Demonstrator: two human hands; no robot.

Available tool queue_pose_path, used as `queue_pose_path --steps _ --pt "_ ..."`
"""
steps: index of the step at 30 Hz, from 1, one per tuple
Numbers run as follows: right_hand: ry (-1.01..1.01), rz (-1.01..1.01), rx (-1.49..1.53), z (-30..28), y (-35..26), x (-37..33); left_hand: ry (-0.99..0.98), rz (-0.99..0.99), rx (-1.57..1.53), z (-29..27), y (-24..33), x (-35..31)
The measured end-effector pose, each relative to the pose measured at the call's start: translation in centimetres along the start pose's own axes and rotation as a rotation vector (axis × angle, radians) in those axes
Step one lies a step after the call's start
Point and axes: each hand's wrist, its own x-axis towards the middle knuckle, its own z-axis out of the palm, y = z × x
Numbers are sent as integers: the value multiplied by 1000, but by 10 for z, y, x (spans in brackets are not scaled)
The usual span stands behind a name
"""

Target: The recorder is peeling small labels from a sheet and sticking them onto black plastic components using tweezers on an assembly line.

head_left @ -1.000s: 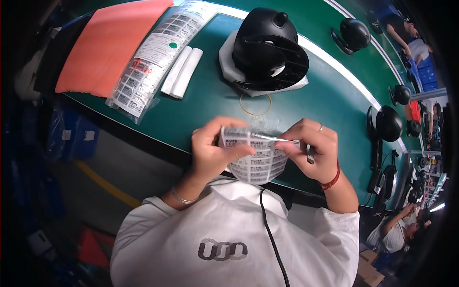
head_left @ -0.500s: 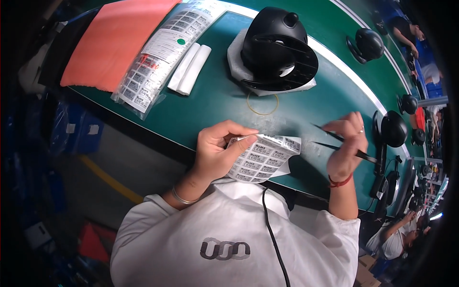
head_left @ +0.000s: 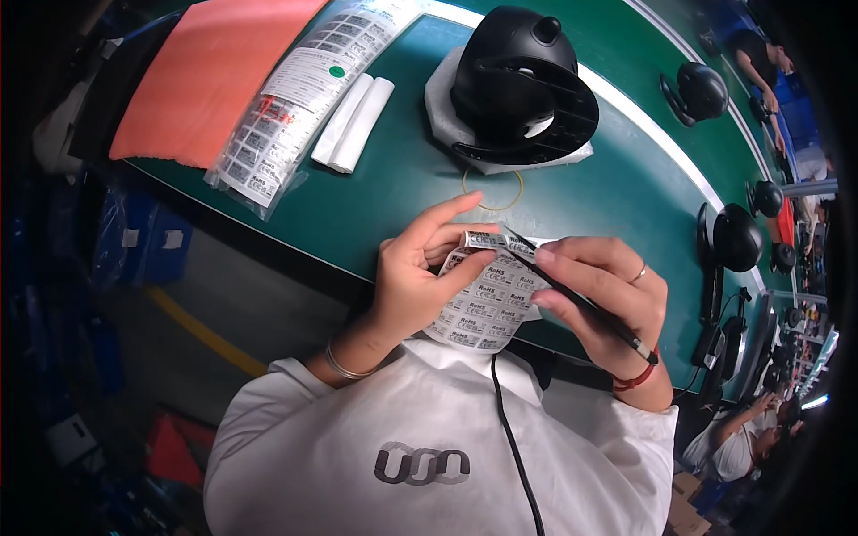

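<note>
My left hand (head_left: 413, 284) pinches the upper left part of a sheet of printed labels (head_left: 479, 308) between thumb and fingers, with its index finger raised. The sheet hangs near the table's front edge, and its top edge is folded over. A pair of black tweezers (head_left: 581, 302) is gripped in my right hand (head_left: 617, 295). The tips lie at the sheet's top edge, close to my left fingers. Whether they pinch a label is too small to tell.
Beyond my hands, a black rounded appliance (head_left: 514, 85) rests on a white foam pad (head_left: 438, 103). A yellow rubber band (head_left: 520, 192) lies before it. Left are white rolls (head_left: 362, 125), bagged label sheets (head_left: 295, 98) and an orange sheet (head_left: 201, 85). More black units (head_left: 737, 237) stand right.
My right hand has come left and brought the tweezers to the sheet's top edge; their two arms, spread before, are now close together. My left index finger has lifted off the sheet.
</note>
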Motion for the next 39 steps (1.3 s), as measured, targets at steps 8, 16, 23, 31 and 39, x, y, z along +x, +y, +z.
queue_pose_path --steps 8,16,23,31,39 --pt "-18 -86 -141 10 -3 6 8 70 99 -1 -2 -3" --pt "110 -277 -387 -1 15 20 -53 147 152 -7 -10 -4" --pt "-9 -580 -557 6 65 28 -46 44 82 -7 -4 -4" --pt "-16 -596 -577 10 82 33 -32 28 56 -8 -4 -3" --pt "87 -434 -379 19 84 31 -79 18 109 -9 -1 -1"
